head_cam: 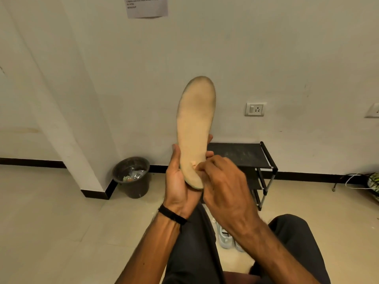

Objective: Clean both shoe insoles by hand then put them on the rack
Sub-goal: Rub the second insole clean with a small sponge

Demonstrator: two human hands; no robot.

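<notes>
Left hand (178, 181) grips the heel of an upright tan foam insole (195, 128); right hand (223, 181) pinches a raised fleck on its matte surface.

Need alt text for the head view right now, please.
A left hand holds a tan insole upright by its heel while the right hand picks at it. Behind stand a black rack and a bin.

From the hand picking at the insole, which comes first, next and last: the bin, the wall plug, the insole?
From the right hand, head view:
1. Insole: touching it, held upright by the left hand.
2. Bin: on the floor, off to the left.
3. Wall plug: up on the wall, to the right.
</notes>
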